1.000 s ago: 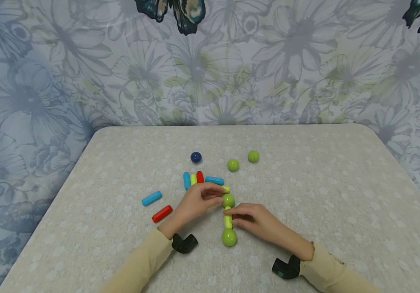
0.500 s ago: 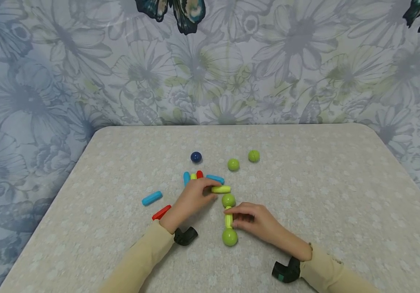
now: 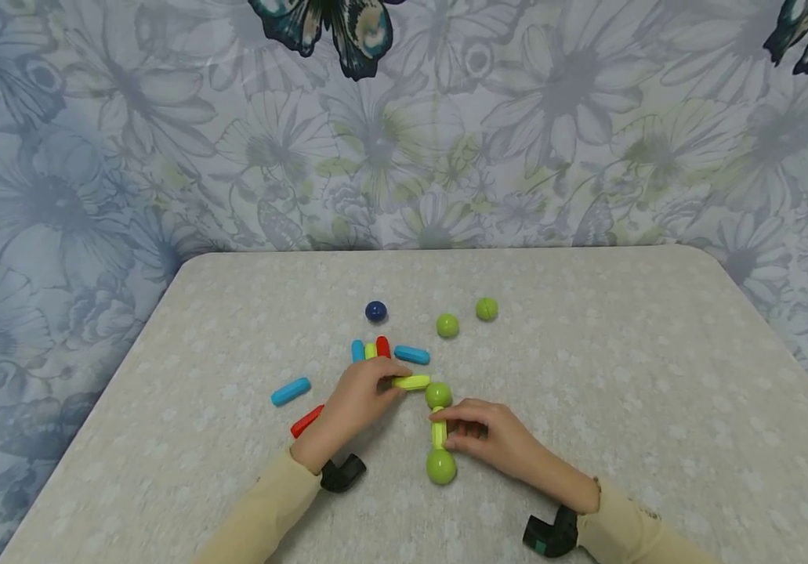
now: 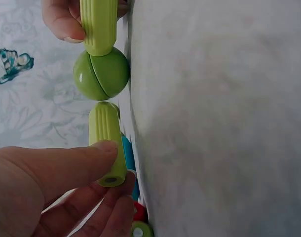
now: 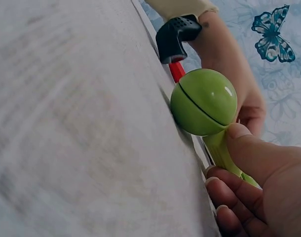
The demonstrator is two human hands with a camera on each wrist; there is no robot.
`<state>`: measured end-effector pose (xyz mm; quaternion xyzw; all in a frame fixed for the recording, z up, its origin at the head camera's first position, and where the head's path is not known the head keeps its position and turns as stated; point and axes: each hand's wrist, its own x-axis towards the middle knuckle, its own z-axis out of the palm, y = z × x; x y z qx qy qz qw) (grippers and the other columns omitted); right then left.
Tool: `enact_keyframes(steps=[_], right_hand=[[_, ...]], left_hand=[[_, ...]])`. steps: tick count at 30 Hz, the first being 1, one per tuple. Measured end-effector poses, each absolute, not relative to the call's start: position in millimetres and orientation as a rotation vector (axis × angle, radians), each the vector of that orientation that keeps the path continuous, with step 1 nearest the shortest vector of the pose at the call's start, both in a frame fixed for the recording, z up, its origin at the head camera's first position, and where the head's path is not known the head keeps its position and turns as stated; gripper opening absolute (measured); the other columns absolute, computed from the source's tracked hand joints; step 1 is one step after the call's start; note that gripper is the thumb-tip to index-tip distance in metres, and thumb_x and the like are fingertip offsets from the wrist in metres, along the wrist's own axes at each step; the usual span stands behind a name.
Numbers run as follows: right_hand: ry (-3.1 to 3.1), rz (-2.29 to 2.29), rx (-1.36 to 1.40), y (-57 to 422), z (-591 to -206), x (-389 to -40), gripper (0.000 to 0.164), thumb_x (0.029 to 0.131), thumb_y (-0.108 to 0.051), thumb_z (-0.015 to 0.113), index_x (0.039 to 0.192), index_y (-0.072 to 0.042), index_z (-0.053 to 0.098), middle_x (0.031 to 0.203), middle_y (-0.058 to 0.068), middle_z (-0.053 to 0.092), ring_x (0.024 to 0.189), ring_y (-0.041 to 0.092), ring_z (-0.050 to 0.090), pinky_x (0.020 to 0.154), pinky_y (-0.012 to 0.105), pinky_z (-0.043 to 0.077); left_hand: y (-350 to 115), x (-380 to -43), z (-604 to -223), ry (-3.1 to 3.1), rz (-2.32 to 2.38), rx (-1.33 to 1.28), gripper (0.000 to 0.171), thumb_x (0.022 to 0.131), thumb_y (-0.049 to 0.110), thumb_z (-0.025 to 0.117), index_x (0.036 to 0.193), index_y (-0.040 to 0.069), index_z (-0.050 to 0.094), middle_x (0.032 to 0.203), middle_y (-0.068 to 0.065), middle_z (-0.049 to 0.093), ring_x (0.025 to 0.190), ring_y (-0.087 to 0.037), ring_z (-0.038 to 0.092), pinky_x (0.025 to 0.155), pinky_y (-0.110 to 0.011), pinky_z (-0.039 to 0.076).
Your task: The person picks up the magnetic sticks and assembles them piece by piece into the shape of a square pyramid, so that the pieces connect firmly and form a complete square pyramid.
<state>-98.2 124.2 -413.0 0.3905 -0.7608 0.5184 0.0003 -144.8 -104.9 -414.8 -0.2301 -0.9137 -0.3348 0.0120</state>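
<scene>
Left hand (image 3: 357,399): grip pinches the loose rod (image 3: 414,382) near its outer end.
Loose rod: just beside the upper ball (image 3: 438,395); probably light, stiff, smooth; best held mid-length.
Right hand (image 3: 501,435): grip pinches the joined rod (image 3: 439,435).

Soft, even light fills the head view, laying a faint shadow on the table (image 3: 587,352) beside the left sleeve (image 3: 255,509). Both wrist views look dimmer, the tabletop blurred across much of each; a small glint marks the crisper green ball (image 5: 204,101) in the right one.
</scene>
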Motion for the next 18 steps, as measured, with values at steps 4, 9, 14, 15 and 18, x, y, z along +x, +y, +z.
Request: enact_keyframes(steps=[4, 9, 14, 15, 18], right_hand=[[-2.416, 1.632, 1.213, 124, -411, -97, 0.031, 0.076, 0.005, 0.073, 0.106, 0.006, 0.065, 0.082, 0.009, 0.062, 0.064, 0.018, 0.055, 0.054, 0.025, 0.048], [-2.435, 1.635, 1.209, 123, -413, -98, 0.030, 0.077, 0.003, 0.073, 0.106, 0.006, 0.065, 0.082, 0.009, 0.062, 0.065, 0.015, 0.054, 0.055, 0.025, 0.049], [-2.439, 1.644, 1.188, 126, -433, -103, 0.031, 0.079, 0.000, 0.072, 0.109, 0.004, 0.065, 0.083, 0.008, 0.062, 0.067, 0.013, 0.055, 0.056, 0.026, 0.049], [-2.442, 1.647, 1.169, 128, -437, -105, 0.031, 0.080, -0.001, 0.072, 0.110, 0.003, 0.065, 0.084, 0.007, 0.063, 0.069, 0.013, 0.056, 0.057, 0.026, 0.050], [-2.470, 1.656, 1.035, 132, -444, -111, 0.029, 0.082, -0.003, 0.071, 0.111, -0.002, 0.066, 0.087, 0.002, 0.064, 0.073, 0.011, 0.058, 0.061, 0.026, 0.051]], left_hand=[[-115, -137, -413, -2.848, -1.116, -0.691, 0.025, 0.077, -0.001, 0.075, 0.102, 0.006, 0.072, 0.098, -0.003, 0.066, 0.091, -0.017, 0.061, 0.079, -0.033, 0.050], [-120, -138, -416, -2.829, -1.221, -0.750, 0.025, 0.078, -0.002, 0.074, 0.102, 0.006, 0.072, 0.099, -0.001, 0.066, 0.093, -0.016, 0.060, 0.080, -0.030, 0.050], [-121, -140, -417, -2.815, -1.277, -0.795, 0.024, 0.079, -0.002, 0.073, 0.101, 0.006, 0.072, 0.098, 0.000, 0.066, 0.091, -0.015, 0.060, 0.079, -0.029, 0.051], [-121, -141, -418, -2.813, -1.282, -0.796, 0.024, 0.079, -0.002, 0.073, 0.101, 0.006, 0.072, 0.099, -0.001, 0.066, 0.091, -0.016, 0.060, 0.079, -0.029, 0.051], [-121, -142, -419, -2.809, -1.294, -0.807, 0.025, 0.079, -0.002, 0.073, 0.102, 0.006, 0.072, 0.100, -0.002, 0.066, 0.092, -0.017, 0.061, 0.079, -0.029, 0.051]])
